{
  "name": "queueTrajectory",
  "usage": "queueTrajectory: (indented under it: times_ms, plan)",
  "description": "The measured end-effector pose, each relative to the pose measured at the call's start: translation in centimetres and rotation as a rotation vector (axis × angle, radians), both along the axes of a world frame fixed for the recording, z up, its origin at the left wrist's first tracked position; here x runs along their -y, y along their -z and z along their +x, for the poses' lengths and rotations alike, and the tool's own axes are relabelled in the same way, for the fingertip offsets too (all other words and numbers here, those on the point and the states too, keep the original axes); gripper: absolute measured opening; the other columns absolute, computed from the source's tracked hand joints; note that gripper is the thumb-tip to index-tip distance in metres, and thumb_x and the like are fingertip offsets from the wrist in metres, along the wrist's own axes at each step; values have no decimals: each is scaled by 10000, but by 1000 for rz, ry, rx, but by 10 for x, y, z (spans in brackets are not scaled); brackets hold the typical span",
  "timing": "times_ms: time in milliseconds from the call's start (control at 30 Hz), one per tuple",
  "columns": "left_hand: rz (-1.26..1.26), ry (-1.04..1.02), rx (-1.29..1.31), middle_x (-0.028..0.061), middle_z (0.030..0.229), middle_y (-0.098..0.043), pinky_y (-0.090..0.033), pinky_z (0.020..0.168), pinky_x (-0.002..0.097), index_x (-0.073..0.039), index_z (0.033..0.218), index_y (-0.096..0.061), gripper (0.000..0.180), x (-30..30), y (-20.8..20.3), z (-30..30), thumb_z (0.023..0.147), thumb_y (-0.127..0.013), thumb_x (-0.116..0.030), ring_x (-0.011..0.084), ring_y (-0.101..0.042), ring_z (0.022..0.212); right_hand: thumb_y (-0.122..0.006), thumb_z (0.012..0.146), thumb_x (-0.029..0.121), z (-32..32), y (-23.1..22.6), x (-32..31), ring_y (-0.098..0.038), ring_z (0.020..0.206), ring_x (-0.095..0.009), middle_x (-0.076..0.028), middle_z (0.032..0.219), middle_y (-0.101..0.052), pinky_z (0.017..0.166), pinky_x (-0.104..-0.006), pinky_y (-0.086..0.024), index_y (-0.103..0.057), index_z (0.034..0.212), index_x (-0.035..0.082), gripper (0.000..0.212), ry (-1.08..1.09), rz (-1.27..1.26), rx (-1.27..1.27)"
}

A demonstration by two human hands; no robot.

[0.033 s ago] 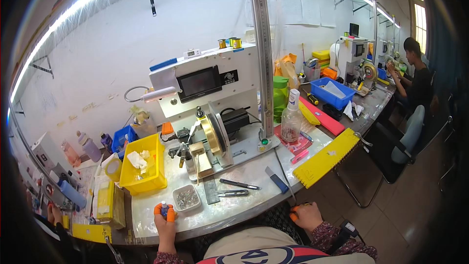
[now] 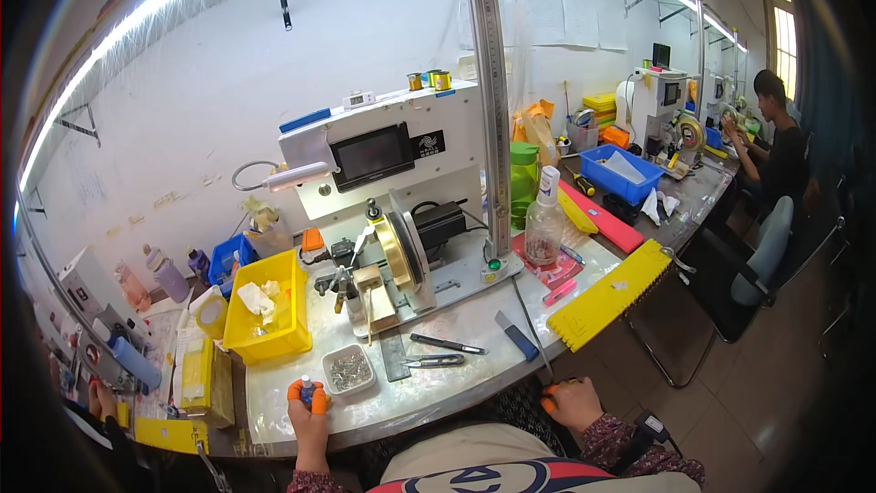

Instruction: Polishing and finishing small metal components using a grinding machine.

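My left hand [image 2: 308, 420] is at the table's front edge, orange covers on its fingertips. Its fingers close round a small blue bottle with a pale cap [image 2: 307, 384]. Just right of it stands a square white dish [image 2: 350, 371] full of small metal pieces. My right hand [image 2: 577, 404], also with orange fingertip covers, is curled beside the front edge further right; whatever its fingers hold is hidden. A dark cable [image 2: 526, 315] runs down towards that hand. Between the hands lie a black craft knife [image 2: 449, 344], thread snips [image 2: 435, 361] and a blade with a blue handle [image 2: 518, 336].
A white machine with a dark screen [image 2: 372, 157] and a gold wheel [image 2: 395, 251] stands behind. A yellow bin [image 2: 297, 333] is at left. A clear pump bottle [image 2: 545, 230] and a yellow tray [image 2: 610, 297] are at right. Another person [image 2: 783, 151] sits at the far right.
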State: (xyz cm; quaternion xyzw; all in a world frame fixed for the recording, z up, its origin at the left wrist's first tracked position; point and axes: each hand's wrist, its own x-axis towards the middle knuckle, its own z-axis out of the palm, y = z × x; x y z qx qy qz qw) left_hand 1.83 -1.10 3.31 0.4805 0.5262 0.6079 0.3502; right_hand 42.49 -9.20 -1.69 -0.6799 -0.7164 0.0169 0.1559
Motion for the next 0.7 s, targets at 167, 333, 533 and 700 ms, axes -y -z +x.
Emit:
queueTrajectory:
  times_ms: [167,333,533,700]
  plan:
    - [13,-4,-22,47,900,-540,-479,640,223,-13,1035,-433,252,3,-2,-1,824,-551,-87,96,-540,708,-569,739,288,0,-2,2,-581,722,-239,-92,729,-614,720,-375,-347,-649,820,113,209,-6,1,14]
    - [17,-6,-24,47,902,-541,-482,642,225,-13,1037,-433,254,3,-2,0,824,-551,-84,97,-542,713,-568,740,290,-1,-2,1,-580,721,-238,-91,727,-612,720,-376,-347,-651,830,115,214,-7,-7,16]
    - [17,9,21,45,901,-536,-484,643,226,-14,1032,-437,248,2,-1,0,824,-552,-83,94,-540,715,-571,741,288,0,-1,1,-580,715,-239,-94,724,-611,717,-377,-347,-653,833,111,216,-4,-18,10]
    - [13,6,18,44,900,-535,-482,647,226,-13,1031,-438,247,3,-2,1,822,-553,-80,93,-539,717,-573,741,288,-1,-3,1,-580,710,-239,-94,723,-611,717,-376,-346,-653,832,106,219,-5,-22,5]
